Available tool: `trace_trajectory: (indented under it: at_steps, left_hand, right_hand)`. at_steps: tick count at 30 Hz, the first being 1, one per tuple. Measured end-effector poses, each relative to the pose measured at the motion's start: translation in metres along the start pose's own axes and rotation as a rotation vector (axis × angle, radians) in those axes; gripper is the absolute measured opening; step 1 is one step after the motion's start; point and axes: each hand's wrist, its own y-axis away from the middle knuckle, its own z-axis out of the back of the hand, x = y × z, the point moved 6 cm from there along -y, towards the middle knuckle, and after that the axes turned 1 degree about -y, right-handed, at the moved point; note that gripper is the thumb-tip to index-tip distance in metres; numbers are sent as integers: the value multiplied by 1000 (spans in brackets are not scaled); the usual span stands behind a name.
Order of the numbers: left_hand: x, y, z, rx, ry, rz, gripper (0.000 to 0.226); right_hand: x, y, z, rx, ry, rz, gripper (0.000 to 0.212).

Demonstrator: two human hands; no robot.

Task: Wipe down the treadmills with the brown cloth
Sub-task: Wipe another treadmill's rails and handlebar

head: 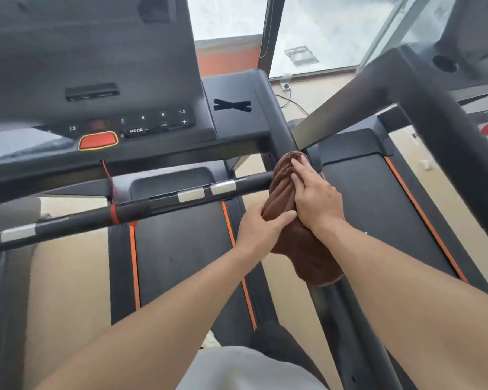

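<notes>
Both forearms come in from the bottom edge, meeting at the brown cloth. Cloth is draped over the right side handrail of the near treadmill, long axis along the rail, running away from the person toward the console. Right hand lies flat on top, fingers straight, pressing down, pointing up-rail. Left hand touches the cloth's left flank, fingers nearly straight, thumb side against the fabric; no closed grip on either. Next stroke likely slides along the rail.
</notes>
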Motion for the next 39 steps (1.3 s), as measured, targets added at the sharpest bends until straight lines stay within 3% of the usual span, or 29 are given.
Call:
trace_trajectory:
  at_steps: [3, 7, 12, 18, 23, 25, 28, 35, 39]
  left_hand:
    - [-32, -28, 28, -164, -132, -96, 23]
    - [-86, -74, 64, -369, -306, -290, 30]
    - [-153, -170, 92, -450, -699, -483, 45]
    - [-173, -271, 106, -449, -1175, -346, 68]
    - [-183, -301, 110, -460, -1002, -329, 86]
    - [-175, -316, 112, -420, -951, -269, 70]
    - [-166, -336, 110, -382, -1082, -208, 52]
    - [-180, -360, 113, -193, -1218, -227, 52]
    - [-176, -362, 108, -133, -1272, -396, 54]
  right_hand:
    - [18, -38, -5, -25, 30, 20, 46]
    - [43, -103, -15, -27, 44, 57, 47]
    - [76, -198, -32, 59, 57, 73, 52]
    - [109, -296, -45, 93, 50, 59, 51]
    - [130, -354, -46, 66, 73, -19, 45]
    - [133, -367, -47, 65, 80, -60, 46]
    - [127, -381, -46, 41, -25, -149, 46]
    - [112, -397, -48, -10, -174, -206, 35]
    - [111, -391, -47, -43, -171, -174, 34]
